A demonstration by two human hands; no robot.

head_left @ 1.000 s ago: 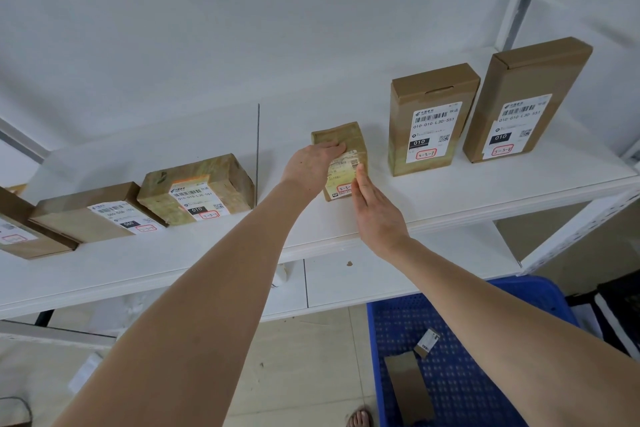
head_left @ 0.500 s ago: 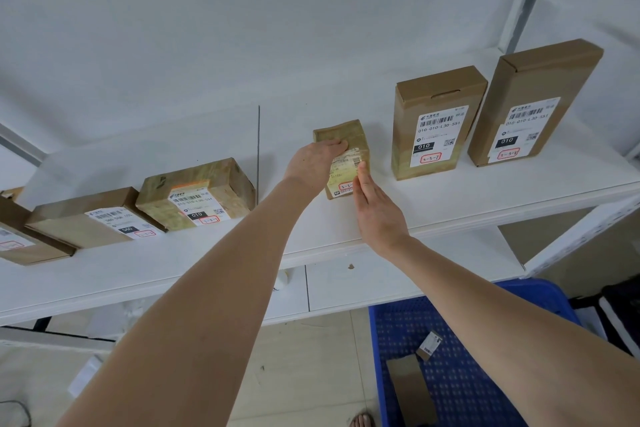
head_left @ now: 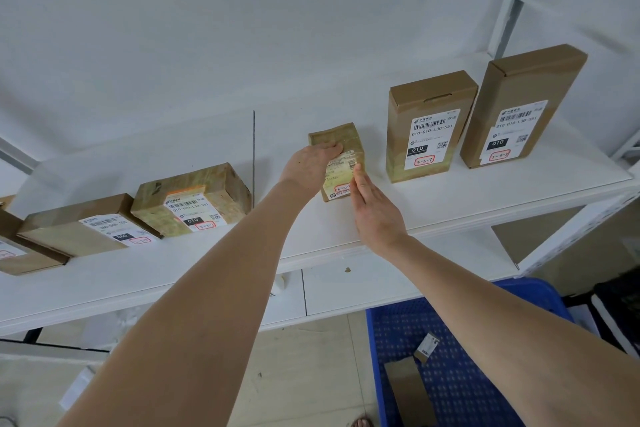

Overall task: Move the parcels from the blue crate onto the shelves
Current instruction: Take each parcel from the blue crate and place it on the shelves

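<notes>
A small taped parcel with a white label stands on the white shelf, near its middle. My left hand grips its left side, fingers curled over the top edge. My right hand lies with straight fingers against the parcel's lower front. Two tall brown parcels stand upright to the right. A taped parcel and a flat brown one lie to the left. The blue crate on the floor holds a flat brown parcel and a small one.
A lower white shelf runs beneath the top one. White shelf uprights rise at the right. A dark bag sits right of the crate. Another brown parcel lies at the far left edge. Beige tiled floor shows below.
Both hands have stayed on the small parcel. The view has shifted slightly, and the parcel stands about where it was.
</notes>
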